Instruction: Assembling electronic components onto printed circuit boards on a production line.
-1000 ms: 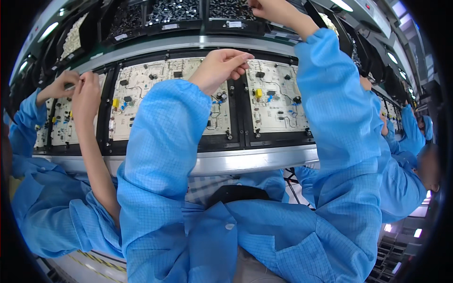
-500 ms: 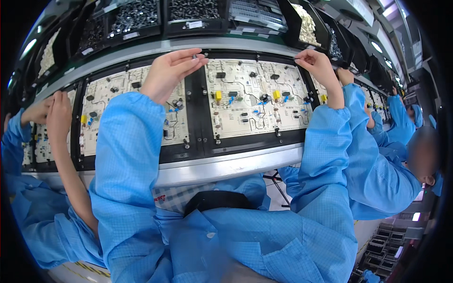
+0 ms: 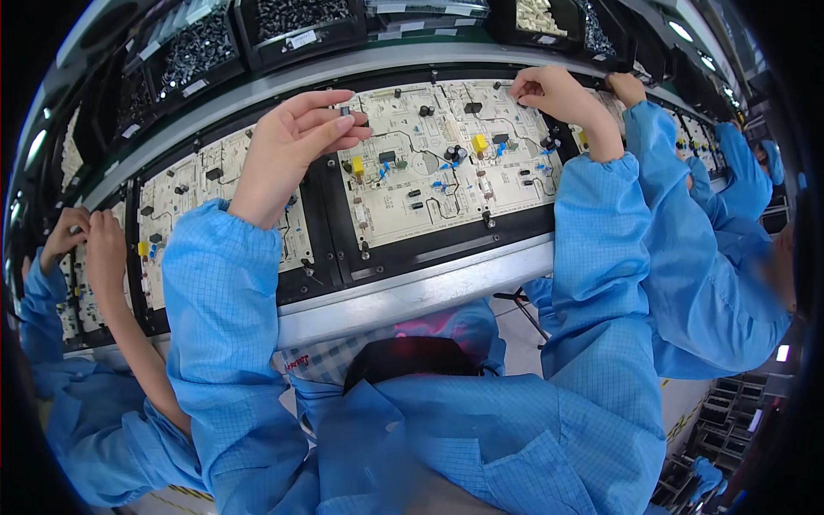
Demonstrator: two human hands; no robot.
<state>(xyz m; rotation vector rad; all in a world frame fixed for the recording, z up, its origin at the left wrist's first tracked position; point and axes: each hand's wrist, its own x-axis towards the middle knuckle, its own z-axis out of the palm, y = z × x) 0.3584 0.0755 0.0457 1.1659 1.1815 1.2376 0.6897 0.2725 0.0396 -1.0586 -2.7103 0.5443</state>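
Between the left fingertips: a small dark component, pinched by the left hand.
Right hand: fingers curled, tips near each other; whether they grip anything, I cannot tell.
Circuit board: pale, carrying black, blue and yellow parts, nearer the person than both hands' fingertips.
Black frame: around the board, partly under the left hand.
Black bin: beyond the left fingers, holding dark parts.
Co-worker's hand: just right of the right fingers.
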